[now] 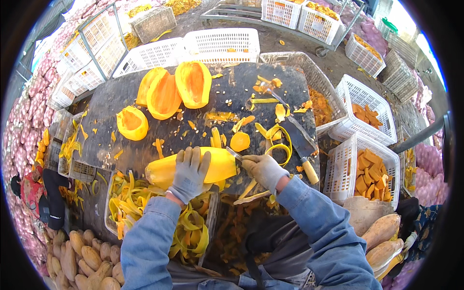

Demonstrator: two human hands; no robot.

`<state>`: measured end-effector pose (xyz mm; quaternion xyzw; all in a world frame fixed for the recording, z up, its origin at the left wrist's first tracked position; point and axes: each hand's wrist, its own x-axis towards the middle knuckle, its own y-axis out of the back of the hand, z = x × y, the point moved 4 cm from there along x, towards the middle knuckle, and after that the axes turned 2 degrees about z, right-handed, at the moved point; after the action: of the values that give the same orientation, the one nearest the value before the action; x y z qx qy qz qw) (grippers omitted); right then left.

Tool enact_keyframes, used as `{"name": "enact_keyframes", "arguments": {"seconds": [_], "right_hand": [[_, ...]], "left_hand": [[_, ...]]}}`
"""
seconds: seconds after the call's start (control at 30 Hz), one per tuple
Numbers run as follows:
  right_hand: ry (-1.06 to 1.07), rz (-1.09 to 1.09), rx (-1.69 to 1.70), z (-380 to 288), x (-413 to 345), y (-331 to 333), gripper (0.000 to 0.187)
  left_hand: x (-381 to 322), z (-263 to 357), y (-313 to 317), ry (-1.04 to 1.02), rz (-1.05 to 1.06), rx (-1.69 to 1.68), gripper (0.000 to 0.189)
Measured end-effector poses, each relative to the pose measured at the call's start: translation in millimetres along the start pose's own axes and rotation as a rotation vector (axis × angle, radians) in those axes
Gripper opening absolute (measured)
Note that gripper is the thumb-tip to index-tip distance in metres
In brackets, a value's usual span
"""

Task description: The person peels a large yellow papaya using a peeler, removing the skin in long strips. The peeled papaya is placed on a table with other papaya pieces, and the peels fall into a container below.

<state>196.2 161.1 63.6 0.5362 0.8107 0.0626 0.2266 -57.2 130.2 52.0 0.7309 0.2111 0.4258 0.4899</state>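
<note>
A peeled yellow squash (221, 165) lies across the near edge of the dark work board (166, 136). My left hand (190, 174), in a grey-palmed work glove, rests on its middle with the fingers spread over it. In my gloved right hand (262, 170) is a small metal-bladed tool (233, 153), its blade at the squash's right end; its exact kind is partly hidden. A cut round slice (240, 141) lies just beyond. Further back are hollowed squash halves (194, 85) and a hollowed end piece (133, 123). A wooden-handled cleaver (299, 141) lies at the right.
A crate of peel strips (212, 217) stands below the board's near edge. White plastic crates (395, 156) with orange chunks stand at right; more crates (221, 34) line the far side. Unpeeled squashes (87, 257) are heaped lower left. Other people (54, 199) sit at both sides.
</note>
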Motion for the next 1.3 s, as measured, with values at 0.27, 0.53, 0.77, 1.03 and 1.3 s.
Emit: {"name": "enact_keyframes", "arguments": {"seconds": [0.27, 0.53, 0.77, 1.03, 1.3], "right_hand": [[-0.114, 0.083, 0.280, 4.0, -42.2, -1.8, 0.040], [-0.017, -0.087, -0.235, -10.4, 26.5, -3.4, 0.039], [0.055, 0.076, -0.301, -2.4, -65.2, -9.2, 0.043], [0.102, 0.194, -0.205, -19.1, -12.4, -15.6, 0.025], [0.148, 0.249, -0.357, 0.2, -77.0, -12.3, 0.029]], "left_hand": [[-4.1, 3.6, 0.0, -0.008, 0.047, 0.023, 0.099], [-2.0, 3.7, -0.1, -0.006, 0.074, 0.039, 0.095], [3.3, -2.9, -2.4, 0.004, 0.005, -0.019, 0.106], [10.3, -3.4, 7.0, 0.007, 0.003, -0.025, 0.112], [29.0, -19.8, 3.6, 0.091, -0.152, -0.113, 0.114]]}}
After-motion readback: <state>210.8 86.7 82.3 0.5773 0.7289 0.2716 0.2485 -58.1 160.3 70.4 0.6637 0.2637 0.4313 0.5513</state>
